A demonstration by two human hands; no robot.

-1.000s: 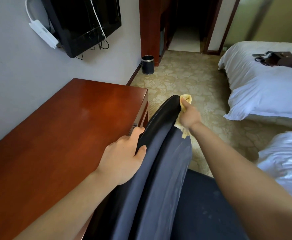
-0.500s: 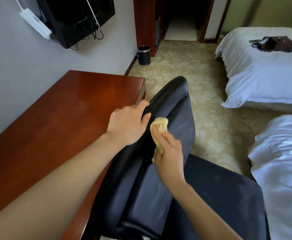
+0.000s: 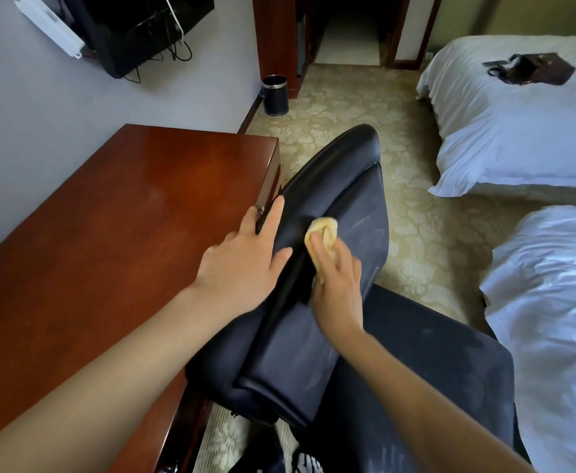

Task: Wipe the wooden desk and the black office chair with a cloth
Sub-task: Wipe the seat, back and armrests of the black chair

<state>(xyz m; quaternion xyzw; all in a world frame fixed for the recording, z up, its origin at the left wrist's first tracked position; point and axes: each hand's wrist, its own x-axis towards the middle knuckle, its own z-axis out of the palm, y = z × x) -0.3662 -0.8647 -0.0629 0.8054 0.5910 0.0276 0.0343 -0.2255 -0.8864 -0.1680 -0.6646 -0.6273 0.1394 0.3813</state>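
As the right hand [image 3: 337,288], gripping the yellow cloth [image 3: 322,233], has swept from the black office chair's [image 3: 354,186] top rim to mid-backrest, chair wiping progresses; the left hand [image 3: 242,264] braces flat at the cloth's nine o'clock, beside the wooden desk [image 3: 109,233].

we see a black TV [image 3: 136,25] and a white plug bar [image 3: 51,25] on the wall [image 3: 74,114] far past our left hand [image 3: 242,268], a little black bin [image 3: 275,95] on the flowery carpet [image 3: 412,233] ahead, a near bed [image 3: 552,302] out past our right hand [image 3: 337,291], a far bed [image 3: 518,131] behind it, a brown bag [image 3: 532,68] on top
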